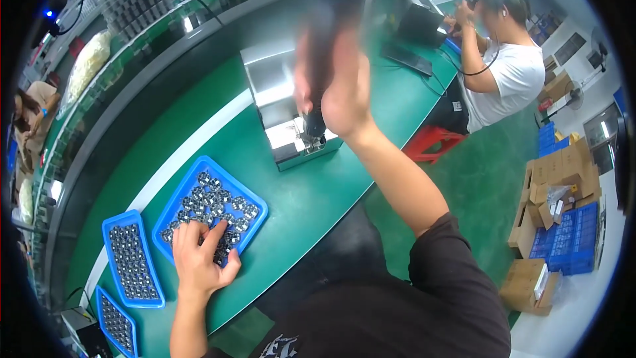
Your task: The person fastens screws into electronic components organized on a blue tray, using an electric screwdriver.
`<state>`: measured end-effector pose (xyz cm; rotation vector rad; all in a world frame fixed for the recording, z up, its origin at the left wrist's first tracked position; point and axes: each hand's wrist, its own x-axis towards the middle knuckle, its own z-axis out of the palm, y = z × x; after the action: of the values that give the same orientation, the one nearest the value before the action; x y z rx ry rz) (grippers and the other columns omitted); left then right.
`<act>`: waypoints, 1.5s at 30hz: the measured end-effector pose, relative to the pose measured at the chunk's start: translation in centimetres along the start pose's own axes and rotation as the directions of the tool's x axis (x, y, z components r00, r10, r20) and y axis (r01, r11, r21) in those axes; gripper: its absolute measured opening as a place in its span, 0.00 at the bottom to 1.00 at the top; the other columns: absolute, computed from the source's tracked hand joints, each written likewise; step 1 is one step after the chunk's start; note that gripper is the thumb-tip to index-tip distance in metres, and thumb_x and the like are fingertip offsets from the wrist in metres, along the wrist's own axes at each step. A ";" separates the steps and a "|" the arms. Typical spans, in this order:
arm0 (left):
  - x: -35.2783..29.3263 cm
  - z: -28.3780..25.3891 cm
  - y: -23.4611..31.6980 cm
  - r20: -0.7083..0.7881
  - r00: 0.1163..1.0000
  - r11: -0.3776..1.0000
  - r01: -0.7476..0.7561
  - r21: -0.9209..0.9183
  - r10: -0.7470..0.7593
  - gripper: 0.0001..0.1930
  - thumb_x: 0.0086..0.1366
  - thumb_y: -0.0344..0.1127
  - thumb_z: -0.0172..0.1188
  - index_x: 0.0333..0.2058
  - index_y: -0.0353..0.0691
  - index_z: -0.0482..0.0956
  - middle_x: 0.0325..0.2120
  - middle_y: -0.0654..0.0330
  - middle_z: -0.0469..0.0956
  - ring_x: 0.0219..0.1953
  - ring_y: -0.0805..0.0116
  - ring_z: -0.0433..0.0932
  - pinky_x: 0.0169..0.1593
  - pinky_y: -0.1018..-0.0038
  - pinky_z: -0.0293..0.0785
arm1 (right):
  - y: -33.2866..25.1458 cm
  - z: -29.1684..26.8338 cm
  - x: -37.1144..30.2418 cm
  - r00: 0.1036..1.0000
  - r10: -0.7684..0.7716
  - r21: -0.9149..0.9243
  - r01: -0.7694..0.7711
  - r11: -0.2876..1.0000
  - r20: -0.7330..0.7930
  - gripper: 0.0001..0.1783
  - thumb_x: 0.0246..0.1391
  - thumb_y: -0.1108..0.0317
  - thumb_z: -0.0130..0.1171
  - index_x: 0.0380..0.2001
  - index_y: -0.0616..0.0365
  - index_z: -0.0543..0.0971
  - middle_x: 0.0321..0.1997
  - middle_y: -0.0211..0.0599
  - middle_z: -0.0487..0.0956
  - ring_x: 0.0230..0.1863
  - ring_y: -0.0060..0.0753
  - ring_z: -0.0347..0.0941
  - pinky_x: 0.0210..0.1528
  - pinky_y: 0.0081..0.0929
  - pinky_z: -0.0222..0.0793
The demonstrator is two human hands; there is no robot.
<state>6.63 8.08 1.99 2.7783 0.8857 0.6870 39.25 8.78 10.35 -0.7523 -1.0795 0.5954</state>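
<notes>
My right hand [348, 89] is wrapped round a black powered screwdriver [323, 46], both blurred. The tool stands upright, its lower end at the front of a silver metal fixture [270, 86] on the bench. Whether the tip touches a part there is too small to tell. My left hand [199, 265] reaches into a blue tray [256, 227]. Its fingers are bent but apart, with the thumb out to the side, and the fingertips rest among small round black-and-silver parts [215, 200]. No part shows as lifted between them.
Two more blue trays, a middle one [158, 298] and a near one [135, 341], hold rows of similar parts at the left. A conveyor [132, 116] curves past the green bench [298, 205]. A co-worker [507, 59] sits at the far right by a red stool [434, 144].
</notes>
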 end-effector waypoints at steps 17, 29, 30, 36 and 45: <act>-0.3 -1.1 -2.3 0.078 0.982 0.963 0.186 -0.197 -0.173 0.21 0.42 0.46 0.70 0.35 0.42 0.85 0.31 0.60 0.65 0.36 0.60 0.68 0.40 0.63 0.64 | 3.5 12.5 -6.4 0.881 0.212 0.388 -0.387 0.837 0.422 0.61 0.45 0.13 0.44 0.52 0.68 0.65 0.18 0.40 0.75 0.14 0.34 0.69 0.19 0.31 0.68; -0.6 -0.8 -2.7 0.089 0.981 0.959 0.190 -0.210 -0.174 0.21 0.43 0.46 0.68 0.34 0.39 0.85 0.30 0.60 0.65 0.36 0.62 0.67 0.38 0.66 0.63 | 6.8 13.7 -7.8 0.898 0.248 0.243 -0.348 0.905 0.362 0.61 0.42 0.08 0.34 0.47 0.63 0.66 0.12 0.36 0.70 0.09 0.32 0.64 0.15 0.30 0.65; -0.6 -0.8 -2.8 0.089 0.981 0.959 0.190 -0.212 -0.175 0.21 0.43 0.46 0.68 0.34 0.39 0.85 0.30 0.60 0.65 0.36 0.62 0.67 0.38 0.66 0.63 | 7.0 13.7 -7.9 0.898 0.250 0.241 -0.349 0.906 0.363 0.61 0.42 0.08 0.34 0.47 0.63 0.66 0.12 0.36 0.70 0.09 0.32 0.64 0.15 0.30 0.65; -0.6 -0.8 -2.8 0.086 0.981 0.961 0.187 -0.203 -0.172 0.20 0.43 0.45 0.68 0.34 0.39 0.86 0.30 0.60 0.65 0.35 0.62 0.67 0.37 0.66 0.63 | 8.3 13.5 -8.3 0.911 0.170 0.406 -0.326 0.854 0.375 0.68 0.36 0.07 0.32 0.45 0.72 0.70 0.38 0.40 0.78 0.15 0.24 0.72 0.17 0.17 0.63; -0.9 -0.8 -2.5 0.077 0.981 0.962 0.192 -0.196 -0.180 0.19 0.44 0.47 0.67 0.32 0.40 0.85 0.30 0.59 0.66 0.37 0.61 0.68 0.38 0.66 0.63 | 6.9 14.1 -8.9 0.822 0.336 0.010 -0.383 0.924 0.460 0.59 0.33 0.08 0.41 0.42 0.60 0.66 0.13 0.38 0.70 0.12 0.33 0.66 0.17 0.30 0.69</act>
<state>4.38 9.56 1.66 2.4853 0.9893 0.6232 22.43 9.83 3.91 -0.7525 -1.3293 1.1894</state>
